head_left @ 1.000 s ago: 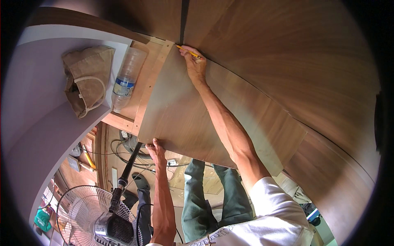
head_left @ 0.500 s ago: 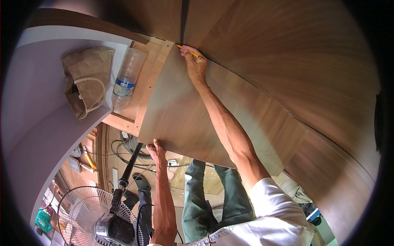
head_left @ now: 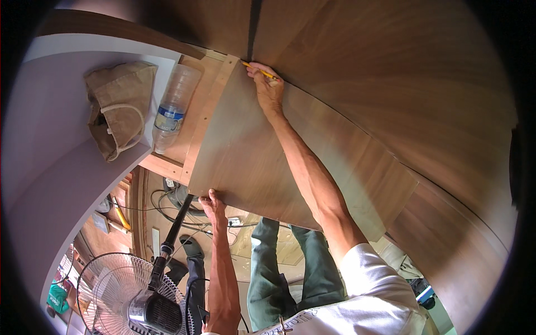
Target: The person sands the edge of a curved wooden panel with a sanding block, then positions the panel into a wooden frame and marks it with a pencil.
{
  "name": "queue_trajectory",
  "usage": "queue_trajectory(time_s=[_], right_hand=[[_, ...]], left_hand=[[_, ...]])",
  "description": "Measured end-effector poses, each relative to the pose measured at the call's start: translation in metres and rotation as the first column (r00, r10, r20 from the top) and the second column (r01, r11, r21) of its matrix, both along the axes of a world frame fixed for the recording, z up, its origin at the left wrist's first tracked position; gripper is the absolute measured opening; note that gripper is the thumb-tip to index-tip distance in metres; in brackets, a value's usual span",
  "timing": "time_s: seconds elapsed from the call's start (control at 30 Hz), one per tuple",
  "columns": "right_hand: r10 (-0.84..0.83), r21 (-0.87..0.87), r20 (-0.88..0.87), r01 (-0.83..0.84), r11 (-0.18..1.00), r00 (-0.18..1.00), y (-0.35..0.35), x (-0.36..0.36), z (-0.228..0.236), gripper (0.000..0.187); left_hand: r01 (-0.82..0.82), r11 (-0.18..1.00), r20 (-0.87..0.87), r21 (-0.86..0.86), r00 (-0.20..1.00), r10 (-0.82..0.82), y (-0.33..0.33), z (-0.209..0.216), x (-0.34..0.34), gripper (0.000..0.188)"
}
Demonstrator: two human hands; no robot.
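A flat wood-grain board (head_left: 251,151) lies in front of me, its far edge against the upright wooden panels (head_left: 357,61). My right hand (head_left: 268,89) pinches a yellow pencil (head_left: 262,71) near the board's far left corner. The pencil's tip points left, close to the dark gap between two panels. At the board's near left corner, my left hand (head_left: 213,206) grips the edge with the thumb on top; its other fingers are mostly hidden below. Left of the board runs a bare wooden frame (head_left: 195,134).
A clear plastic bottle (head_left: 170,111) and a brown cloth bag (head_left: 120,106) lie on the left. A standing fan (head_left: 128,296) is at lower left, beside another person's leg (head_left: 195,273). Cables (head_left: 167,204) and a yellow-handled tool (head_left: 121,214) lie below.
My right hand and the pencil have shifted very slightly to the right. The left hand keeps its hold on the board's edge.
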State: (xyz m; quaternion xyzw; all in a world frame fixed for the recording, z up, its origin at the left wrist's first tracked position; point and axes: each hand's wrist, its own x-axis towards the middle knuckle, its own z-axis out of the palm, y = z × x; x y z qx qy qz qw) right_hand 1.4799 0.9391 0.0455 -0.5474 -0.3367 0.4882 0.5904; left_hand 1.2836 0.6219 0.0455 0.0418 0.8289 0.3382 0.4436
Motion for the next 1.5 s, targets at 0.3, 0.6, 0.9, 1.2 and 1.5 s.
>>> queue_trajectory(time_s=[0.3,0.6,0.9,1.2,1.5], right_hand=[[0.014,0.008,0.005,-0.014,1.000,1.000,0.001,-0.005,0.002,0.025],[0.000,0.002,-0.017,0.000,1.000,1.000,0.000,0.000,0.006,0.025],[0.006,-0.090,-0.046,-0.010,0.996,0.999,-0.051,-0.010,0.040,0.022],[0.480,-0.133,-0.070,-0.485,0.864,0.875,-0.235,-0.120,0.030,0.022],[0.542,-0.100,0.015,-0.538,0.837,0.840,-0.277,-0.160,-0.001,0.015]], left_hand=[[0.078,0.996,-0.100,0.044,0.992,-0.073,-0.011,-0.014,-0.011,0.035],[0.087,0.996,-0.086,-0.012,0.992,-0.088,-0.012,-0.016,-0.010,0.035],[0.043,0.999,-0.076,0.005,0.996,-0.042,-0.003,-0.001,-0.011,0.029],[-0.111,0.992,-0.072,0.061,0.991,0.115,-0.007,-0.031,-0.016,0.037],[-0.149,0.986,0.053,0.076,0.988,0.145,-0.019,-0.024,-0.035,0.030]])
